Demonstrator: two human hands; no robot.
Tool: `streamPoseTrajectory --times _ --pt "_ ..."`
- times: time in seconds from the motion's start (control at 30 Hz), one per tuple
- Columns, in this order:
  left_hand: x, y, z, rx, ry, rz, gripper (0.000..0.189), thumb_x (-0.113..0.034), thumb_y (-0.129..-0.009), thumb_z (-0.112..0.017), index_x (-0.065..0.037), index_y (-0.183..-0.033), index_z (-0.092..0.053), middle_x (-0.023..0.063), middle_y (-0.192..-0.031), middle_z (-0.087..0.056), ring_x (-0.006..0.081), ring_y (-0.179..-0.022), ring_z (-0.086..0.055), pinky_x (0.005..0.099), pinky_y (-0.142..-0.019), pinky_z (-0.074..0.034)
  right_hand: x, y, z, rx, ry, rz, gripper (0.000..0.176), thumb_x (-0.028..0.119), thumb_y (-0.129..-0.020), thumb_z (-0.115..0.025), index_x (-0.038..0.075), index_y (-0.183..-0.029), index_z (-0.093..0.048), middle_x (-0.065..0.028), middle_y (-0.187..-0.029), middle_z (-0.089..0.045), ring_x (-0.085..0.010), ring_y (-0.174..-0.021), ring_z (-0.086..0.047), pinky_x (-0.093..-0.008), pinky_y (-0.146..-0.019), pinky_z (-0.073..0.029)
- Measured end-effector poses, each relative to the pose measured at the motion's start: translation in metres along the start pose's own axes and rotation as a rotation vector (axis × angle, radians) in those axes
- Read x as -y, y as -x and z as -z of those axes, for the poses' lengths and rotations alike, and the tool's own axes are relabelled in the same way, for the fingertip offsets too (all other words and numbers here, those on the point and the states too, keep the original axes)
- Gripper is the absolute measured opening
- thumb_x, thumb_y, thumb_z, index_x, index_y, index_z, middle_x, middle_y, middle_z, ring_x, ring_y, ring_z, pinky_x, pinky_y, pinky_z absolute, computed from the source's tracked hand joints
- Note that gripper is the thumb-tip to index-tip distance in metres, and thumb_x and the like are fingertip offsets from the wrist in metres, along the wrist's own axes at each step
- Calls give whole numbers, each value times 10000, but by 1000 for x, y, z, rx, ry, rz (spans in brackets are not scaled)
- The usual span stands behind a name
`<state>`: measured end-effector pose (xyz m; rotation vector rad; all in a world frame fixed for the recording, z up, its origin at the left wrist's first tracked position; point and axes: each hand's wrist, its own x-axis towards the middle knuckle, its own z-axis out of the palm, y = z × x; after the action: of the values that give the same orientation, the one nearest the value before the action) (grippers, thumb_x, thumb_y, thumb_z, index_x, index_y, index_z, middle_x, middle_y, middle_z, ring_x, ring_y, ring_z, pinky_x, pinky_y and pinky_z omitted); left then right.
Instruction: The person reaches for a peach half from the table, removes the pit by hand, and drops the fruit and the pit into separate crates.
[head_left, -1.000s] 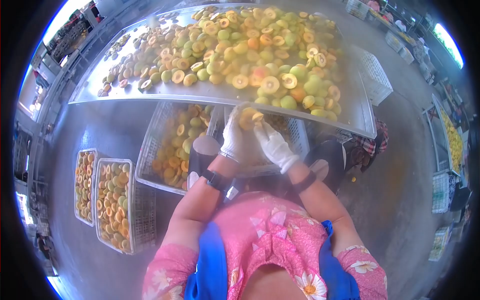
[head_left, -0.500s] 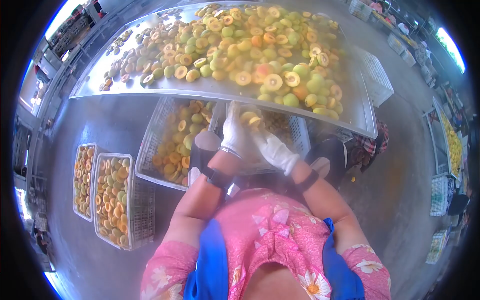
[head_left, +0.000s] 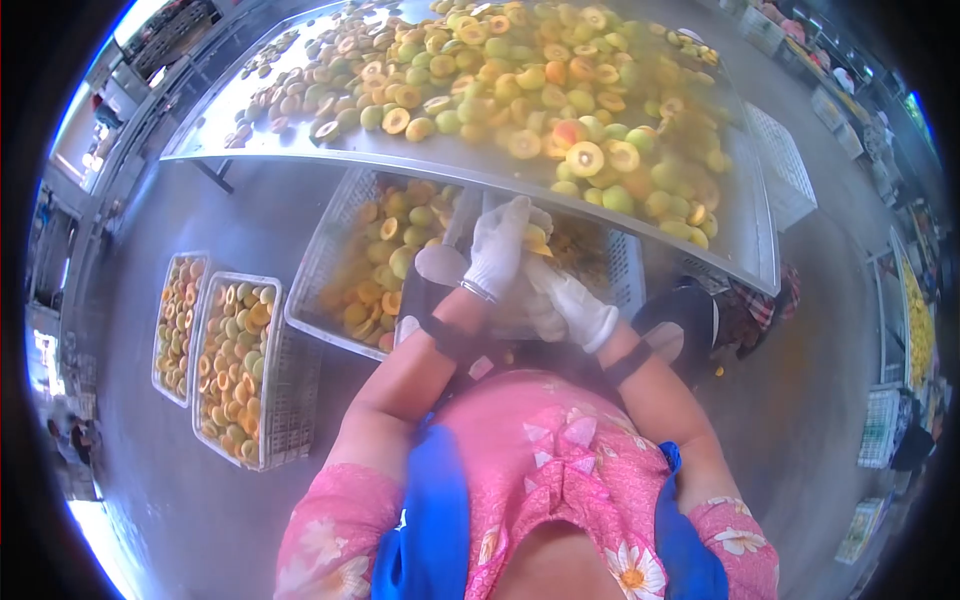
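- Fruit piece [head_left: 537, 241]: yellow, up between my two hands, near the table's front edge; partly covered by fingers, blurred. Can't tell if half or whole.
- Left hand [head_left: 498, 248]: white glove, fingers curled closed around the fruit piece, fingertips pointing up toward the table.
- Right hand [head_left: 580, 308]: white glove, just below the fruit piece, fingers angled in toward the left hand. Too blurred for me to tell whether it grips anything or how far it's spread.
- Dark band [head_left: 628, 361] around the right wrist; another dark band on the left forearm.
- Right under the hands, I see a pale crate [head_left: 627, 272]; contents mostly hidden and hazy.
- Just left of it, a fruit crate [head_left: 322, 255], tilted in view, filled with halved and whole-looking yellow-green fruit.
- Ahead, a metal table [head_left: 215, 140] bearing a fruit heap [head_left: 590, 108]: yellow, green, some orange, several cut faces up; thicker to the right, sparser left.
- Floor, far left: large floor crate [head_left: 289, 400] and narrow floor crate [head_left: 158, 345] side by side, both full of fruit.
- Right of the table: white crate [head_left: 788, 175]; plaid cloth [head_left: 782, 292] below the table's right corner.
- Closest to my camera: pink flowered top [head_left: 555, 415], blue straps [head_left: 430, 510] either side.
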<state>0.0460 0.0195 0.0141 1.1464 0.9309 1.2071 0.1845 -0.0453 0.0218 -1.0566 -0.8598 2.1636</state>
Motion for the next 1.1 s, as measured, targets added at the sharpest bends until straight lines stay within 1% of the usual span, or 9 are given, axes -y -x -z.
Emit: streamPoseTrajectory --times 0.1,0.23,0.4,0.53,0.67,0.73,0.87,0.93,1.1 --pt "-24 12 -10 -101 478 332 421 -348 -1027 -478 11 -931 -674 114 -832 -686 184 -719 -648 303 -669 -541 5 5 -3 141 -226 -114 342 500 -1012 -468 215 -827 -502 78 -538 -356 -57 -364 -278 -227 -341 -185" --pt "11 -5 15 275 -272 -150 403 -348 -1012 -484 -3 -885 -648 123 -802 -676 236 -719 -664 354 -636 -565 0 3 8 95 42 -76 398 542 -1007 -450 156 -951 -528 91 -553 -351 -26 -372 -248 -203 -332 -182" --pt "-6 4 7 230 515 382 527 -448 -1007 -426 27 -945 -646 151 -881 -677 270 -780 -646 367 -749 -538 -15 -11 14 464 -515 -174 417 513 -1022 -429 111 -998 -536 73 -597 -365 -15 -382 -271 -185 -324 -187" --pt "14 -22 36 -191 612 170 394 -377 -1003 -476 -33 -889 -629 135 -802 -670 244 -721 -661 342 -683 -560 -20 -18 21 750 -782 -68 357 493 -1041 -372 222 -1138 -583 79 -609 -313 -10 -365 -226 -194 -308 -171" --pt "29 -56 128 -424 -251 -225 364 -275 -958 -622 -5 -1203 -620 108 -1240 -593 188 -1117 -570 321 -984 -451 -35 -33 47 361 -959 101 390 521 -1027 -390 190 -1055 -593 81 -628 -341 -60 -445 -282 -234 -405 -223" --pt "7 -63 127 -446 -630 -266 403 -241 -928 -651 -25 -1263 -596 124 -1210 -610 205 -1106 -581 343 -987 -450 -35 -40 39 45 -964 44 441 563 -994 -449 154 -948 -609 92 -584 -340 -48 -407 -255 -228 -374 -213" --pt "0 -105 80 -273 -1027 -322 557 -380 -853 -663 -59 -1297 -569 188 -1216 -618 357 -1168 -571 424 -992 -438 -21 -38 21 -8 -591 9 421 589 -978 -471 177 -953 -557 83 -579 -371 -52 -400 -283 -222 -382 -227" --pt "-54 -111 27 -50 -1152 -21 680 -354 -874 -652 -11 -1419 -434 201 -1432 -492 339 -1309 -491 385 -1097 -378 -22 -41 24 16 -559 14 431 598 -974 -472 174 -965 -551 75 -581 -383 -59 -391 -286 -227 -379 -227" --pt "-11 -167 7 20 -1339 -152 672 -341 -857 -637 -98 -1442 -414 195 -1368 -512 373 -1219 -540 420 -1020 -442 -22 -38 33 -43 -503 12 417 585 -986 -457 175 -984 -534 63 -583 -397 -69 -389 -280 -245 -376 -218"
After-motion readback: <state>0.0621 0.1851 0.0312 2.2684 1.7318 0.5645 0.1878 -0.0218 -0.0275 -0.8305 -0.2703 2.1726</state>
